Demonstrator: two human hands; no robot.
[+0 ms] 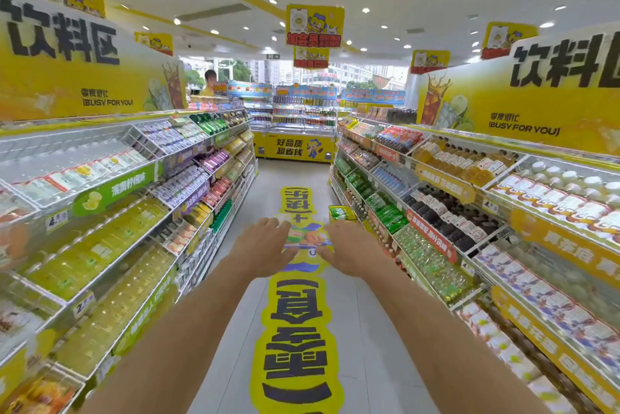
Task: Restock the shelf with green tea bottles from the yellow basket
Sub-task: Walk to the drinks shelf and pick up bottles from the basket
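Nothing restocked so far, judging by the aisle: both hands empty. Left hand point(265, 239) and right hand point(349, 246) stretched forward, palms down, fingers spread, gripping nothing. Yellow basket point(343, 213) stood on the floor well ahead, just beside the foot of the right-hand shelf point(385, 212). Looked full of green-wrapped bottles point(340, 212), probably the green tea, though too small to read. Left to do: reaching the basket, lifting bottles out, filling the shelf.
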